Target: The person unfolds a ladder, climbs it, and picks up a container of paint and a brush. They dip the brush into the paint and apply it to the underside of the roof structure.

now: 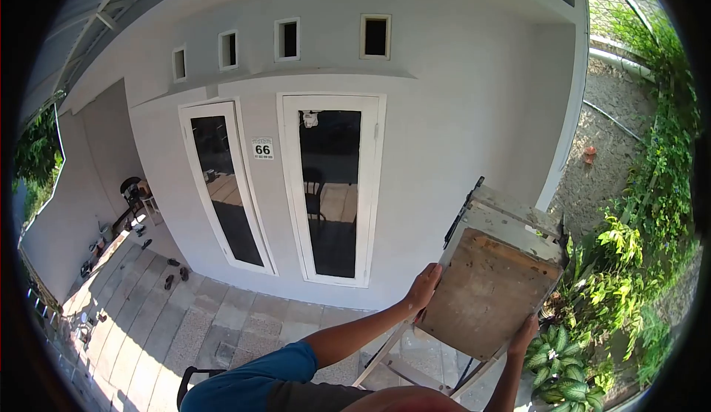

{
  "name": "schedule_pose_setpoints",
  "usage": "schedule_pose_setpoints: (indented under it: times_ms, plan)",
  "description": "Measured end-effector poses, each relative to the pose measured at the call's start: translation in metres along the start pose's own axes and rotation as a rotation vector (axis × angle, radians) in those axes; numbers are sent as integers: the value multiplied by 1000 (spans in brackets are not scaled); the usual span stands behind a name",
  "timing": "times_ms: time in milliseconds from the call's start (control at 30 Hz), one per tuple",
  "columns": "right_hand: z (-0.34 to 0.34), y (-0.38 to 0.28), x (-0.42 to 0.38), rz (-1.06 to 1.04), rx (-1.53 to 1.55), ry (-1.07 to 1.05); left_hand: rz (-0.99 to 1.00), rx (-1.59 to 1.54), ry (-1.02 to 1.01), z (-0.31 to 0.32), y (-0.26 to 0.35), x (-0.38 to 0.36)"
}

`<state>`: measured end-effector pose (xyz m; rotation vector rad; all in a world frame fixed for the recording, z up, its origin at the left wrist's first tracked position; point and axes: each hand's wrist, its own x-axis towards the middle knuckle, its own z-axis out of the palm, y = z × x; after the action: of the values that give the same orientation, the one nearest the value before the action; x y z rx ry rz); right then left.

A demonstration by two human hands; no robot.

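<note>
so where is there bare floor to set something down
Bare grey paving lies between the two tall white-framed glass panels and the blue fabric sleeve. It is crowded rightward, where worn brown wooden furniture nears leafy green plants, and leftward, among scattered dark shoes.

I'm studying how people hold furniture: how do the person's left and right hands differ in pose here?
The left hand is at the picture-left edge of the wooden furniture, the right hand at its picture-right edge. The left hand sits higher in the picture than the right hand. The left forearm slants in; the right forearm rises more steeply. Both hands hold the furniture.
</note>
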<state>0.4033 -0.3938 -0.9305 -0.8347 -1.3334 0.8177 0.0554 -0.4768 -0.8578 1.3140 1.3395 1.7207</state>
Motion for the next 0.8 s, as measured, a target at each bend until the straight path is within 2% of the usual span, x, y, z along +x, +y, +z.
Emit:
schedule_pose_setpoints:
  times_ms: [67,133,200,267,333,467,533,667,733,800]
  plan:
    - [9,-31,-6,62,72,-55,-42,-35,22,0,10,-3]
    - [10,-35,-6,58,36,-41,-51,-81,13,2,10,-3]
    - [7,-20,-8,48,-3,-19,33,-40,59,2,14,-5]
    - [-1,4,-7,40,-49,21,-25,-57,61,2,14,-6]
    - [-15,2,-1,22,-39,47,-64,-62,53,2,17,-7]
    - [-20,-4,20,-6,64,12,7,-18,76,1,24,-8]
    - [-21,-2,27,-11,110,-21,-47,-37,61,1,22,-9]
    - [-32,10,2,52,126,-100,-26,22,62,-1,13,-12]
    - [-24,-13,5,141,220,4,7,28,13,-3,23,-11]
    - [-21,-24,4,181,252,-23,13,-5,1,-5,26,-11]
